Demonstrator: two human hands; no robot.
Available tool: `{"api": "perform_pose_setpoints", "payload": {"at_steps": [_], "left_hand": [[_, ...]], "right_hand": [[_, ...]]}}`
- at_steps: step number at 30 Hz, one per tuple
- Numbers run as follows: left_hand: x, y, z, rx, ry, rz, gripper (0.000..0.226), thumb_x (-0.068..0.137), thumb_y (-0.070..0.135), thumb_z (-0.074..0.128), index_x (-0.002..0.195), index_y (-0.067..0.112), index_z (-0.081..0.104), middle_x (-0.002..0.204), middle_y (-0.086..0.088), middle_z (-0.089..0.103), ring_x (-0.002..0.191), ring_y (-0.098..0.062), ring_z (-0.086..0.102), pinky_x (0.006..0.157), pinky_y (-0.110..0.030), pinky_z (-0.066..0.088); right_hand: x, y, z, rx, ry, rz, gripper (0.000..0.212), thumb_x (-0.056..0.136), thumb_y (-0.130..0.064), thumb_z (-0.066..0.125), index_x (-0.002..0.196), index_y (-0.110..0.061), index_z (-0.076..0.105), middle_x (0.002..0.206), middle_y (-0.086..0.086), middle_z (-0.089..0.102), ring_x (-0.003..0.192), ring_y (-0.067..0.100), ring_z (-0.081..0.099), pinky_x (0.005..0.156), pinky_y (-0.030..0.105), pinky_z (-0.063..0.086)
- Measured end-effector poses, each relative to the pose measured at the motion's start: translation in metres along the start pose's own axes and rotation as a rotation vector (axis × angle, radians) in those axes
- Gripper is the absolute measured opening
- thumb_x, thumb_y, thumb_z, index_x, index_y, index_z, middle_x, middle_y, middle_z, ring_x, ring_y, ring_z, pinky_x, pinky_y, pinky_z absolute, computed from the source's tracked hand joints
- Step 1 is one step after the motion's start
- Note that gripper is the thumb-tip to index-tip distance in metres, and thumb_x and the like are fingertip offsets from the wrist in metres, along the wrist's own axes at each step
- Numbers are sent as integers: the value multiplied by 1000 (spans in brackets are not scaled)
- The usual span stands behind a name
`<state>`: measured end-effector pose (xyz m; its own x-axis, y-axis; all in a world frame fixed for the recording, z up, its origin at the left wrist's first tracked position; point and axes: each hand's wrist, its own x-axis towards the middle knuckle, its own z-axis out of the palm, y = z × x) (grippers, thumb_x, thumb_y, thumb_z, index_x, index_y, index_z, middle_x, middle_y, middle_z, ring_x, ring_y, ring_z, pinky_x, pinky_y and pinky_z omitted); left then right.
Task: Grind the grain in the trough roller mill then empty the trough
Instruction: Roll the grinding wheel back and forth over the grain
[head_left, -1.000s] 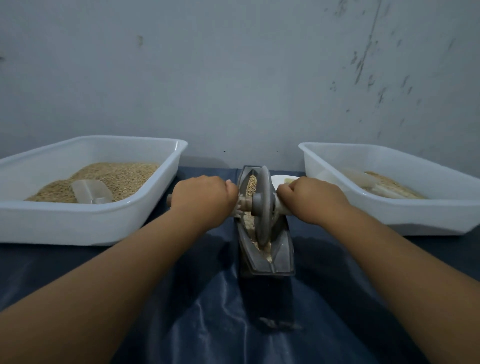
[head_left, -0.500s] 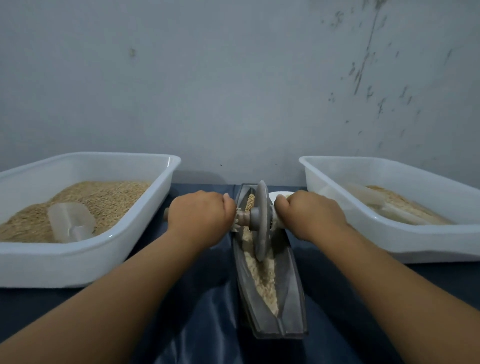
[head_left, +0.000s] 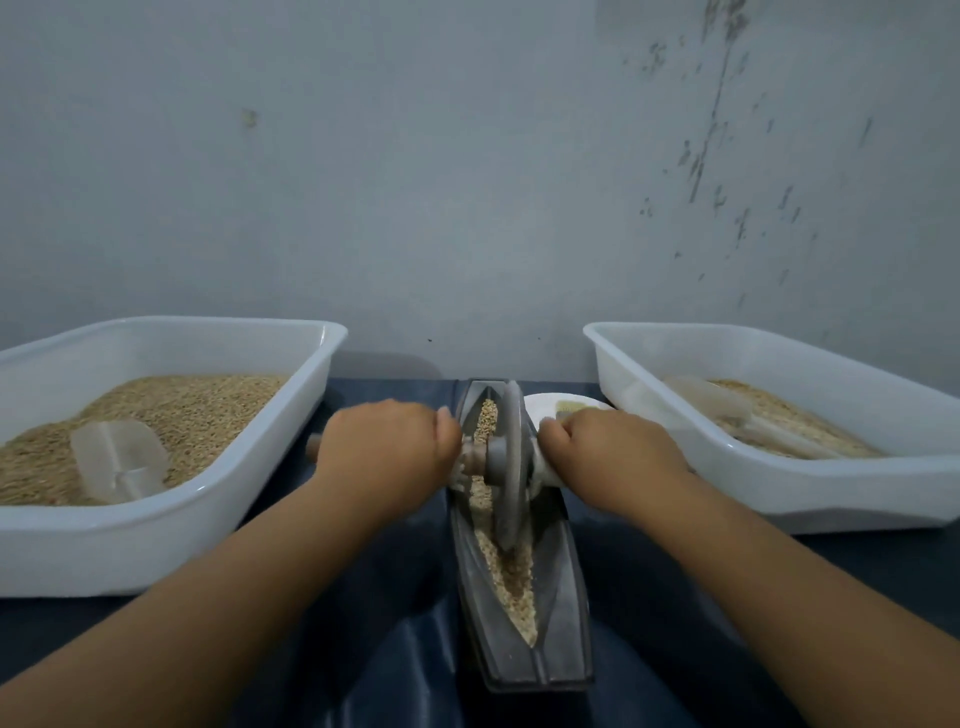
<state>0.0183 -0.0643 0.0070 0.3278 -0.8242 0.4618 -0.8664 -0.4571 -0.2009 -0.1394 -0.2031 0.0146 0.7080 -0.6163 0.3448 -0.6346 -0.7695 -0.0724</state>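
Note:
A long grey metal trough (head_left: 563, 613) lies lengthwise in front of me on the dark blue cloth, with pale crushed grain (head_left: 511, 582) along its groove. A grey roller wheel (head_left: 511, 462) stands on edge in the trough's far half. My left hand (head_left: 382, 449) grips the wheel's axle handle on the left side. My right hand (head_left: 605, 454) grips the handle on the right side. Both fists hide most of the handle.
A white tub (head_left: 218, 519) of whole grain with a clear plastic scoop (head_left: 117, 460) stands at the left. Another white tub (head_left: 831, 493) with grain and a scoop stands at the right. A small white dish (head_left: 561, 402) sits behind the trough, near the grey wall.
The wheel has rolled away from me along the trough with both hands on its handle. More of the trough's near half and its crushed grain now shows.

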Motion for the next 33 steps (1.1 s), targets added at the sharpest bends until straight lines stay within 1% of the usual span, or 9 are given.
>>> {"api": "perform_pose_setpoints", "payload": {"at_steps": [3,6,8,10,13,21,26,30,33], "left_hand": [[-37,-1,-9,-106,28,-37,49,94,38,4,72,20,45,61,5,41,58,-18,46,60,-31,46],[-47,-3,-15,-35,-52,90,56,85,30,-9,93,20,45,73,5,42,66,-19,49,62,-29,47],[-36,0,-15,-15,-76,4,65,80,39,-14,93,22,47,73,5,41,67,-20,47,60,-28,41],[-17,0,-4,-34,-77,-109,53,90,43,4,89,20,52,70,4,44,68,-21,46,63,-30,40],[13,-4,9,88,-76,-7,18,93,19,45,108,12,51,93,-5,60,79,-28,57,71,-38,51],[24,-11,22,174,-65,1,36,90,13,52,125,6,44,102,-11,60,82,-30,58,59,-36,41],[5,-4,6,205,-76,60,43,87,18,60,124,9,40,97,-8,57,75,-26,54,62,-37,52],[-13,1,-10,245,-94,127,50,89,16,57,132,9,32,104,-10,56,79,-27,54,60,-36,45],[-28,1,-19,186,-117,150,30,90,11,44,119,11,36,82,-6,45,71,-24,48,58,-34,41]], "right_hand": [[-31,-9,-15,-58,65,-24,49,93,-46,21,57,-22,43,61,-3,43,54,14,37,48,28,20],[-37,-12,-20,-85,123,-43,50,93,-48,21,55,-22,42,58,-3,40,54,17,41,50,29,26],[-27,-10,-14,-47,88,-21,51,94,-48,20,57,-23,44,59,-4,44,60,19,48,57,31,37],[-6,-8,-3,-24,112,14,51,93,-48,20,57,-23,45,59,-3,45,57,15,44,58,32,37],[31,-4,13,9,198,26,51,92,-44,24,52,-20,45,55,-1,44,51,14,38,52,30,28],[59,-5,21,-3,276,10,49,86,-44,24,50,-16,44,52,1,46,47,18,41,47,25,24],[29,-2,15,11,181,-6,48,91,-40,26,52,-19,44,55,2,46,51,18,43,49,28,25],[0,-2,3,-19,66,-17,42,93,-35,26,57,-22,44,61,0,46,56,14,40,51,30,25],[-20,0,-8,-64,7,-47,39,94,-34,25,60,-22,41,64,-3,43,57,15,41,50,28,26]]}}
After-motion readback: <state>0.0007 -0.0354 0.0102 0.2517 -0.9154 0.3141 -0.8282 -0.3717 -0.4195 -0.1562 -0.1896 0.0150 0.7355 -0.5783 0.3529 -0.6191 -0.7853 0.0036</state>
